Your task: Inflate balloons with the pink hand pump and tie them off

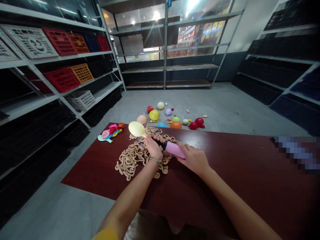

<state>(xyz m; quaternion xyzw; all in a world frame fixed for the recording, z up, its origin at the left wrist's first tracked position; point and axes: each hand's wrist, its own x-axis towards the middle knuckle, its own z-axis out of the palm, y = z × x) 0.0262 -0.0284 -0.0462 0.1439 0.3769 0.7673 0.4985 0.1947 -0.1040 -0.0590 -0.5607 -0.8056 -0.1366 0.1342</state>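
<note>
A pale yellow balloon (136, 129), partly filled, sticks out to the left above the table. My left hand (153, 149) is closed around its neck where it meets the dark end of a hand pump (173, 149) with a pink barrel. The join itself is hidden by my fingers. My right hand (195, 160) grips the pink barrel from the right side. Beneath and beside my left hand lies a loose pile of beige curly strips (128, 161), their material unclear. Limp balloons (110, 134) in several colours lie at the table's far left corner.
The dark red-brown table (225, 166) spans the front. Beyond its far edge, inflated balloons, among them a yellow balloon (154, 115) and an orange balloon (176, 125), rest on the grey floor (225, 106). Shelves with plastic crates (61, 80) stand left; a metal rack (165, 50) stands behind.
</note>
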